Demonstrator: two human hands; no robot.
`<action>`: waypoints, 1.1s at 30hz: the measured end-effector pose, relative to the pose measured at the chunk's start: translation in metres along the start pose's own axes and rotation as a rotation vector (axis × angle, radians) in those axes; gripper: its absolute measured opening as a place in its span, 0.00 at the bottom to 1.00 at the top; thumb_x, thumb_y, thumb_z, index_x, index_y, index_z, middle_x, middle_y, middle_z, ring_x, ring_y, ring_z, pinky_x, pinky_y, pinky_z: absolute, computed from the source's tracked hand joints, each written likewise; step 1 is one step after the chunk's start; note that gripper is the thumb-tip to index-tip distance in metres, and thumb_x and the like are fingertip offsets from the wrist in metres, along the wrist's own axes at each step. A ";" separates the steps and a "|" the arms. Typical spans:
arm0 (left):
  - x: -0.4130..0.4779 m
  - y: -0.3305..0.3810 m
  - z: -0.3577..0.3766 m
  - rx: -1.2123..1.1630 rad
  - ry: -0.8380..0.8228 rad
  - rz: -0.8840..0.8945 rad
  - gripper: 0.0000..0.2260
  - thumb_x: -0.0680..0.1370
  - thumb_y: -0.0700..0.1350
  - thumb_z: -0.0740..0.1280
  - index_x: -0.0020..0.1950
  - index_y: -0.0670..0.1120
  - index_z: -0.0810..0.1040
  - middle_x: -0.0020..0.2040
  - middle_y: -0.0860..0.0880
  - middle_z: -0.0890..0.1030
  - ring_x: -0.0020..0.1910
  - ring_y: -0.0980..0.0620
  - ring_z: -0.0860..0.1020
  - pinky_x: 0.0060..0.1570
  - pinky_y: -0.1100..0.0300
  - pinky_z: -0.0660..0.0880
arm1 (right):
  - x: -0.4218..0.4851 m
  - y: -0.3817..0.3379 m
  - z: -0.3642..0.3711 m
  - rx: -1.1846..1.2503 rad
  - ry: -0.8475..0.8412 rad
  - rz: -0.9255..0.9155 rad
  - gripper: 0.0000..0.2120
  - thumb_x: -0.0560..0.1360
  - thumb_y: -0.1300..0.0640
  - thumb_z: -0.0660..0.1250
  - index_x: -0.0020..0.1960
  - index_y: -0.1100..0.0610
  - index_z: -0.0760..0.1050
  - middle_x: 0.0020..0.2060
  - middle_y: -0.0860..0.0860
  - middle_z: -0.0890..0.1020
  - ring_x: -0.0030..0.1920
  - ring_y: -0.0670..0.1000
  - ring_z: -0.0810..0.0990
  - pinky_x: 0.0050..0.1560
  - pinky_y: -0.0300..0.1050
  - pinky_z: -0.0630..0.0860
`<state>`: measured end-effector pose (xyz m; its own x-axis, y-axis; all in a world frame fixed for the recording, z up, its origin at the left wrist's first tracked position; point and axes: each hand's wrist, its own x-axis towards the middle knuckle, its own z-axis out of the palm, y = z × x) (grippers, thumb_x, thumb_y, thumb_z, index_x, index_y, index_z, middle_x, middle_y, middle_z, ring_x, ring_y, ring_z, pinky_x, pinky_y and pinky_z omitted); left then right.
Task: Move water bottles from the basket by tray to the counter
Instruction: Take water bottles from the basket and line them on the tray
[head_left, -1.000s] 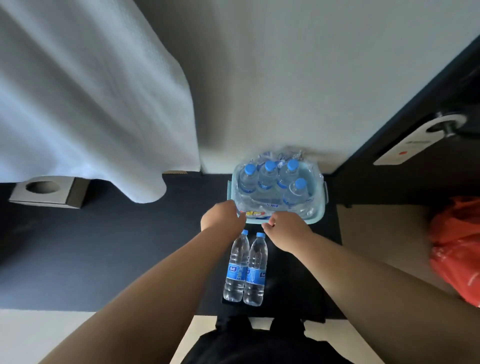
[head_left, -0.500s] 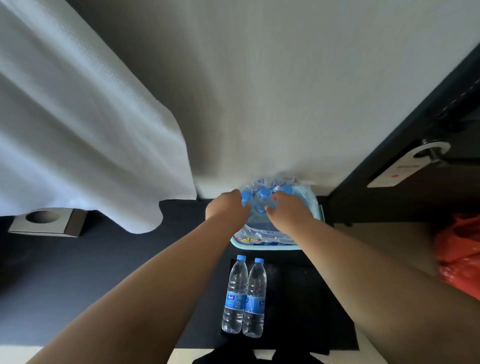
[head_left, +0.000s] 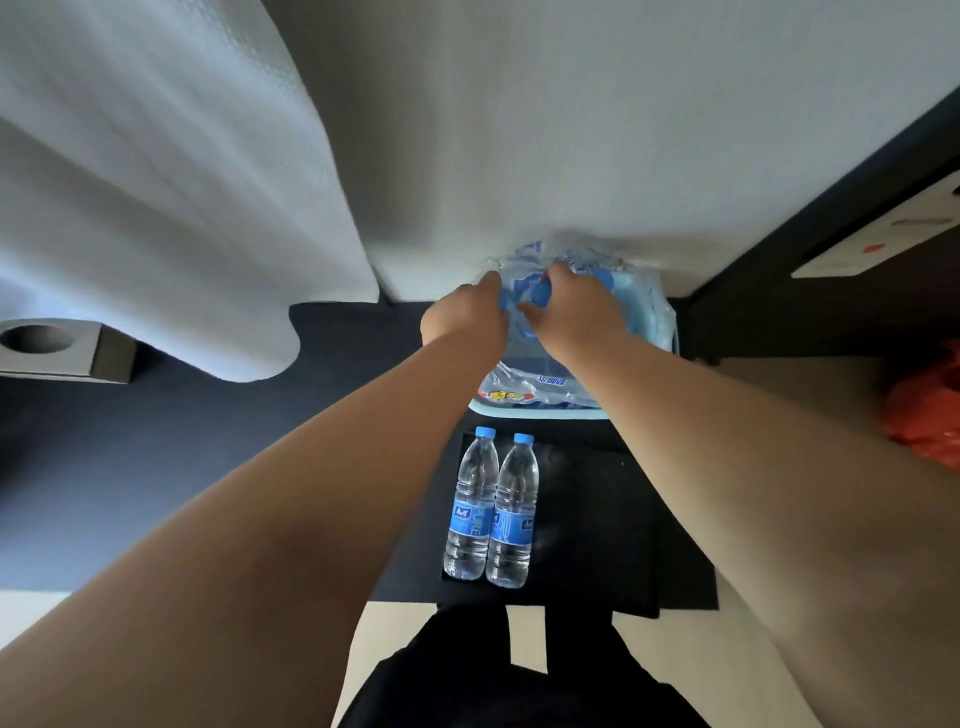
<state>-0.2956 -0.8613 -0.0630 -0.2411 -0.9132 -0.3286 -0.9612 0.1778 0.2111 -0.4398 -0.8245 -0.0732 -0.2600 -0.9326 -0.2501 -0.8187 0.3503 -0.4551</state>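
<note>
A second ago my left hand (head_left: 465, 319) and right hand (head_left: 579, 312) were at the basket (head_left: 540, 414) rim. Now both are down inside, each grip curled round the tops of the packed bottles (head_left: 641, 306). Two bottles (head_left: 491, 506) already lie on the tray (head_left: 597, 519), so I reckon another pair's next.

"PURE" on a bottle label (head_left: 471, 524)

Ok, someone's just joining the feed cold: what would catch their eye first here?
Both arms stretch up the middle, the left hand and right hand curled over blue-capped bottles in plastic wrap inside the pale blue basket against the wall. Just nearer the person, two water bottles lie side by side on the black tray. A big white cloth hangs at upper left.
</note>
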 end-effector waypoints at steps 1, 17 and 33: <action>-0.002 -0.002 0.002 -0.012 0.012 0.003 0.07 0.81 0.49 0.62 0.58 0.50 0.70 0.44 0.48 0.77 0.40 0.43 0.77 0.33 0.56 0.67 | -0.003 0.000 0.002 -0.006 -0.005 0.003 0.20 0.79 0.39 0.67 0.60 0.53 0.74 0.43 0.47 0.76 0.46 0.54 0.77 0.40 0.48 0.67; -0.069 -0.001 -0.037 -0.062 0.055 0.142 0.15 0.80 0.38 0.64 0.64 0.50 0.76 0.55 0.45 0.76 0.54 0.44 0.76 0.44 0.52 0.73 | -0.084 -0.002 -0.058 -0.106 0.018 -0.168 0.06 0.79 0.55 0.65 0.56 0.52 0.75 0.47 0.54 0.77 0.42 0.56 0.78 0.43 0.52 0.79; -0.138 0.042 -0.132 0.070 0.328 0.466 0.20 0.78 0.38 0.69 0.68 0.52 0.73 0.56 0.49 0.75 0.55 0.47 0.75 0.44 0.57 0.72 | -0.161 -0.035 -0.174 -0.154 0.302 -0.290 0.12 0.78 0.49 0.67 0.61 0.48 0.75 0.48 0.50 0.78 0.42 0.53 0.77 0.42 0.51 0.79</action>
<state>-0.2847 -0.7761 0.1132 -0.5976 -0.7967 0.0900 -0.7729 0.6023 0.1996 -0.4586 -0.7017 0.1313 -0.1272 -0.9820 0.1400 -0.9406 0.0746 -0.3313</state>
